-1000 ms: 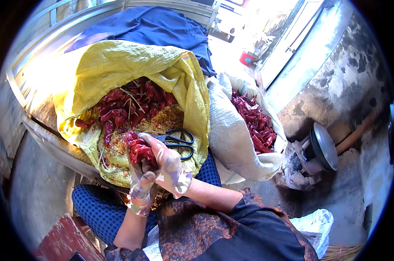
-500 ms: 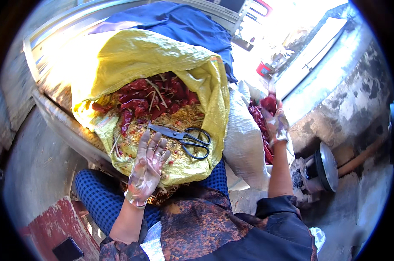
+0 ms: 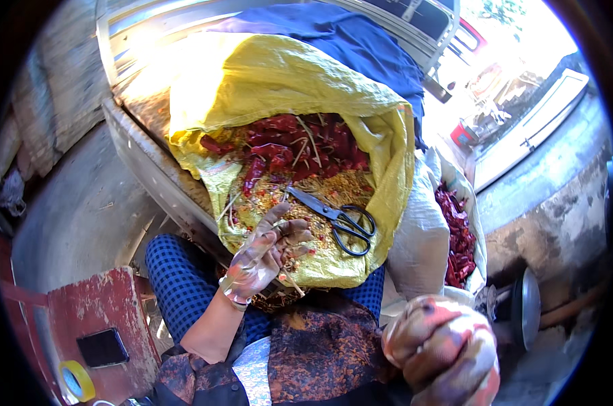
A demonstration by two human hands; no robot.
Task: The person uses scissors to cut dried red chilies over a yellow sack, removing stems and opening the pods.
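Note:
My left hand point(image 3: 260, 256), in a thin stained covering, is palm up with its fingers loosely apart and nothing in them. It hovers over the near edge of an opened yellow woven sack point(image 3: 299, 78). Inside the sack lie dried red chilies point(image 3: 272, 157) with pale stems and a spread of yellowish seeds point(image 3: 333, 188). Scissors point(image 3: 330, 213) with black handles rest on the seeds, their tip near my left fingers. My right hand point(image 3: 445, 352) is raised close at the lower right, fingers curled in; what they hold, if anything, is hidden.
A white sack point(image 3: 414, 254) filled with dried red chilies point(image 3: 456, 237) stands to the right. Dark blue cloth point(image 3: 347, 44) lies behind the yellow sack. A phone point(image 3: 103, 348) and a yellow tape roll point(image 3: 77, 381) are on a worn red seat point(image 3: 106, 298) at lower left.
My right hand has moved from the chilies in the white sack back toward me. My left fingers have curled slightly. The whole view has shifted, so the sacks appear farther right.

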